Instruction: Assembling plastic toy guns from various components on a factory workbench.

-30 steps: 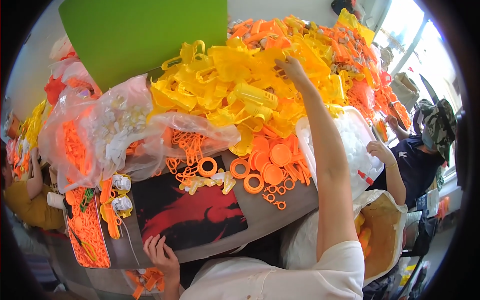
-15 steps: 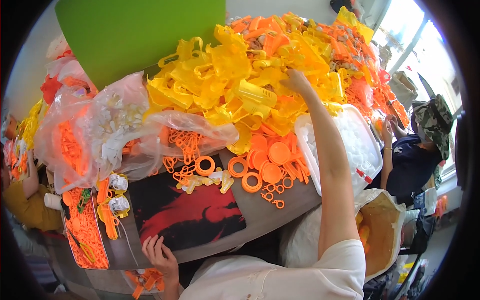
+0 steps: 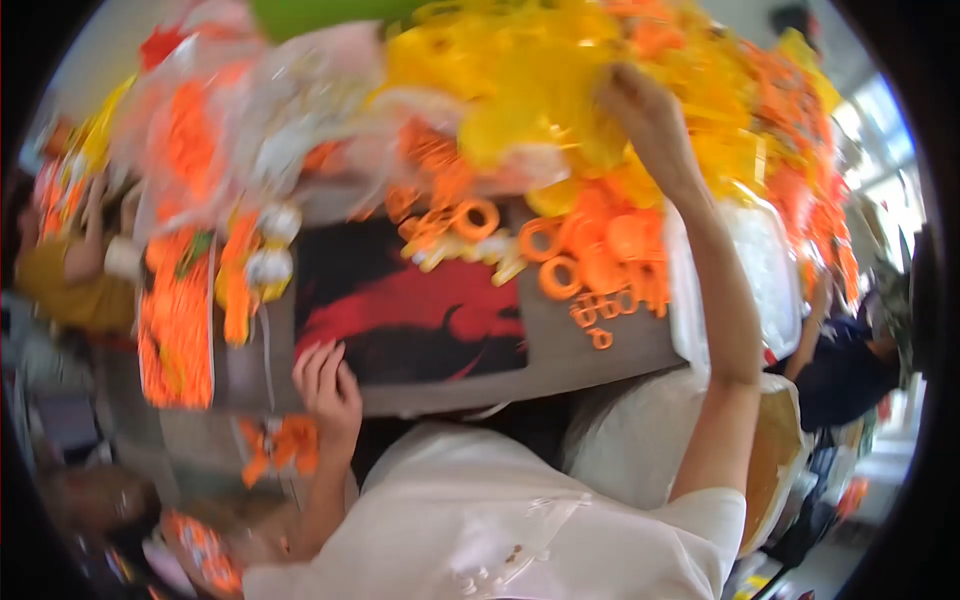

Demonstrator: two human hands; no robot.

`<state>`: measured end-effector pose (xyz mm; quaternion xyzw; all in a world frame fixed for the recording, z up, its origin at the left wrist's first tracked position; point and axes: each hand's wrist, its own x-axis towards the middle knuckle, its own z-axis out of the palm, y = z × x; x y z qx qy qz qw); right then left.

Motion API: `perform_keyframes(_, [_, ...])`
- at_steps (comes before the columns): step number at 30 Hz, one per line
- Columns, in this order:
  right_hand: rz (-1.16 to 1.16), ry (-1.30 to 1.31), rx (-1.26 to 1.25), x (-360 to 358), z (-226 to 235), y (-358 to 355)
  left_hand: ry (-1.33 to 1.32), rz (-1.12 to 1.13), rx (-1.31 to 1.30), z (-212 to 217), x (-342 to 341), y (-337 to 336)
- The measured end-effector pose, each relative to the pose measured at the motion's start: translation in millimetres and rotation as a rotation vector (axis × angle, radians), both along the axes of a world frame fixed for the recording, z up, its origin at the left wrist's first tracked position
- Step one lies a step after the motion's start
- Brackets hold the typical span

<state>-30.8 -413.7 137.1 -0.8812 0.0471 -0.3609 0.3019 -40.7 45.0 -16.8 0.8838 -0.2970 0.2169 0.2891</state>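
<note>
Pretty blurry shot, but here's what I can make out. The right hand (image 3: 650,120) is stretched way up and out into the yellow pile (image 3: 520,90), fingers curled down into the plastic pieces; whether it actually has one pinched I can't tell, too smeared. The pile sits at the far side of the table, straight ahead of that hand and touching it, so the right arm is clearly the nearer one. The pieces lie every which way, no single long axis to speak of.

The left hand (image 3: 328,392) is back at the near edge, well apart from the pile, fingers loosely bent and resting on the rim of the dark mat (image 3: 420,320) with the red shape on it, holding nothing I can see.

Between the two hands there's a scatter of orange rings (image 3: 560,270), just below the yellow stuff. A clear bag (image 3: 230,110) of orange bits sits off to the left.
</note>
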Motion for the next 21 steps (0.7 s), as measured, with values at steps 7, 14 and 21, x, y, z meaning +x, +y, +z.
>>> perform_keyframes(7, [0.477, 0.834, 0.158, -6, -90, 182, -0.059, -0.236, -0.234, 1, 3, 3])
perform_keyframes(14, [0.219, 0.318, -0.344, -13, -120, 244, -0.027, -0.003, -0.113, -6, 8, -10])
perform_keyframes(21, [0.006, 0.250, -0.535, -30, -161, 282, -0.141, 0.035, -0.599, -38, -27, 30])
